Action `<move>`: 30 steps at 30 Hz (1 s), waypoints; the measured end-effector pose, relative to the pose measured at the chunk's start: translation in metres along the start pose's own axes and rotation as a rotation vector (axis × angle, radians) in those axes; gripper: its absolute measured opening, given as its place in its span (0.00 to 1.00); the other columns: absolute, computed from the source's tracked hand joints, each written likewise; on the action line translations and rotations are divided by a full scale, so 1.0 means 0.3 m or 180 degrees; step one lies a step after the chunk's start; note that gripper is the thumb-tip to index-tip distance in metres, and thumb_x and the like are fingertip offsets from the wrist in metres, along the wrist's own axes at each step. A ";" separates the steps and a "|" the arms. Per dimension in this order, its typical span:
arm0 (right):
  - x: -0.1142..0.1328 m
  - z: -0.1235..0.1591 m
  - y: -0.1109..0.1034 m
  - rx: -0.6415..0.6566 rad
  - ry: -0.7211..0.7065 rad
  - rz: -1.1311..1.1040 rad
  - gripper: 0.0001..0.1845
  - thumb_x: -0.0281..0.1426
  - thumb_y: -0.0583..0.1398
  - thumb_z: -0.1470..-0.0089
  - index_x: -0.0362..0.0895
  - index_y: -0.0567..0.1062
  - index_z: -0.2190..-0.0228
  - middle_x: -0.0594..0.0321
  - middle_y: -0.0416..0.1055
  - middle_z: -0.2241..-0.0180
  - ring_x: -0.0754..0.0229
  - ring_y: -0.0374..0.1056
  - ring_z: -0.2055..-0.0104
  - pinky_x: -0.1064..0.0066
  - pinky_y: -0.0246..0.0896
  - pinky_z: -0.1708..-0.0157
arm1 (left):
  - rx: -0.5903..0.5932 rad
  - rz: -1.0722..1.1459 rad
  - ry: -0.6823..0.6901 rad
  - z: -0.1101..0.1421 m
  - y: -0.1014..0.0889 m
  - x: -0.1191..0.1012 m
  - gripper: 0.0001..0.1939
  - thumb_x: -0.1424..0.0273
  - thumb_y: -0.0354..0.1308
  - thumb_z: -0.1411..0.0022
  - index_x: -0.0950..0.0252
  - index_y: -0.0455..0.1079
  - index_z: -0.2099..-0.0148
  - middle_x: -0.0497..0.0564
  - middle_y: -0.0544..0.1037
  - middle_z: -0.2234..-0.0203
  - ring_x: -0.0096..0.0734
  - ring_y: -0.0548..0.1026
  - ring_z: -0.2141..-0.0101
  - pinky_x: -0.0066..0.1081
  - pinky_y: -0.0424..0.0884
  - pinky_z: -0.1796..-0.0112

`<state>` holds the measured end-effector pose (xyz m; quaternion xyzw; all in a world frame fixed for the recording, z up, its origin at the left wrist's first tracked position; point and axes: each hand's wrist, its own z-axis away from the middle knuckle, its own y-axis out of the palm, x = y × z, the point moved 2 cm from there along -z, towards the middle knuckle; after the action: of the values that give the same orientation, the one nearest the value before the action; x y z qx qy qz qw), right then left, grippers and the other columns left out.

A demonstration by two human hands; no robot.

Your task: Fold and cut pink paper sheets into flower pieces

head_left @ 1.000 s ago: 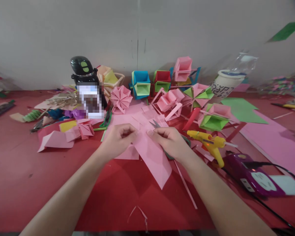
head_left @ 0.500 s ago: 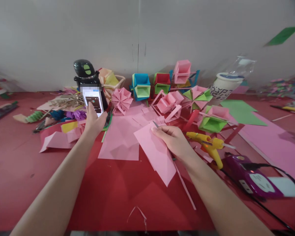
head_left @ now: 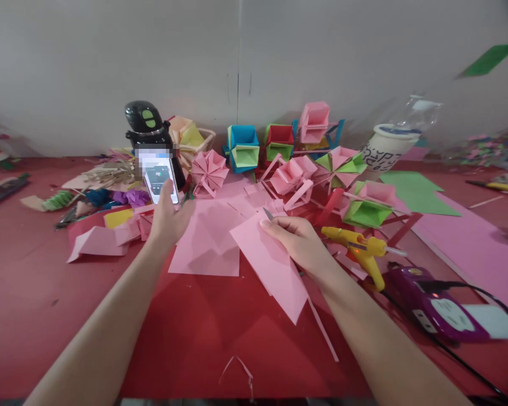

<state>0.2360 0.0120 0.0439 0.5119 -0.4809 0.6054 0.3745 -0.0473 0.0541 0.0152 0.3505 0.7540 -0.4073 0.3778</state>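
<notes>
The right hand [head_left: 294,239] has its fingers closed on a folded pink sheet [head_left: 271,270], thumb on top, over the middle of the red surface [head_left: 186,344], with the sheet's lowest corner slanting toward the front edge. A grey blade tip [head_left: 268,213] shows just beyond that thumb; whether it is held cannot be told. The left hand [head_left: 169,223] is empty, thumb and fingers spread wide, one finger raised before the lit phone [head_left: 163,183], contact unclear. The phone leans against a black bottle [head_left: 144,119] near the surface's back edge. Between the hands lies a larger pink sheet [head_left: 207,248]. Toward the right edge are a yellow glue gun [head_left: 359,248] and a purple power strip [head_left: 436,307].
</notes>
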 end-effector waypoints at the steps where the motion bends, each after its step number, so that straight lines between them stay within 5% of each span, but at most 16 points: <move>1: 0.000 0.000 0.000 0.0049 -0.0037 0.0026 0.27 0.50 0.63 0.44 0.44 0.64 0.80 0.70 0.51 0.79 0.66 0.49 0.75 0.70 0.41 0.75 | 0.0104 0.0103 -0.0039 0.015 0.013 -0.015 0.31 0.68 0.59 0.41 0.61 0.62 0.36 0.61 0.68 0.37 0.54 0.62 0.34 0.54 0.56 0.35; 3: 0.000 -0.001 0.002 0.0181 -0.0094 0.0080 0.27 0.50 0.62 0.44 0.44 0.63 0.80 0.70 0.51 0.79 0.67 0.48 0.76 0.70 0.41 0.76 | 0.0345 0.0253 -0.0003 0.035 0.034 -0.042 0.28 0.66 0.58 0.40 0.64 0.65 0.37 0.63 0.70 0.38 0.51 0.66 0.36 0.51 0.61 0.36; 11: 0.003 -0.001 0.012 0.0327 -0.0144 0.0225 0.30 0.53 0.62 0.45 0.44 0.62 0.82 0.70 0.51 0.79 0.66 0.48 0.76 0.70 0.42 0.76 | 0.0148 -0.0507 -0.0481 0.032 0.018 -0.008 0.34 0.64 0.59 0.39 0.66 0.60 0.33 0.66 0.67 0.36 0.55 0.64 0.35 0.53 0.58 0.37; 16: -0.002 -0.003 0.014 0.0409 -0.0105 0.0244 0.28 0.52 0.62 0.44 0.44 0.63 0.81 0.70 0.52 0.80 0.66 0.50 0.76 0.71 0.43 0.76 | 0.0317 -0.0456 -0.0357 0.032 0.021 -0.027 0.32 0.63 0.58 0.39 0.66 0.63 0.34 0.63 0.69 0.37 0.52 0.67 0.37 0.49 0.61 0.37; 20: -0.016 -0.004 0.021 0.0555 -0.0094 0.0203 0.28 0.53 0.62 0.44 0.44 0.64 0.80 0.71 0.52 0.80 0.67 0.49 0.77 0.71 0.41 0.77 | -0.0124 -0.0761 -0.0524 0.004 -0.018 -0.028 0.33 0.64 0.60 0.42 0.64 0.63 0.35 0.64 0.70 0.38 0.60 0.66 0.37 0.55 0.60 0.38; 30: -0.014 -0.004 0.025 0.0613 -0.0067 0.0159 0.30 0.53 0.62 0.44 0.44 0.62 0.81 0.72 0.52 0.81 0.68 0.47 0.78 0.71 0.40 0.78 | -0.0317 -0.0791 -0.0590 -0.066 -0.041 0.027 0.32 0.62 0.64 0.46 0.61 0.65 0.39 0.62 0.72 0.41 0.62 0.63 0.36 0.57 0.57 0.36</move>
<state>0.2295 0.0114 0.0381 0.5397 -0.4370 0.6525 0.3033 -0.0669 0.0681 0.0201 0.1962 0.7727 -0.4437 0.4094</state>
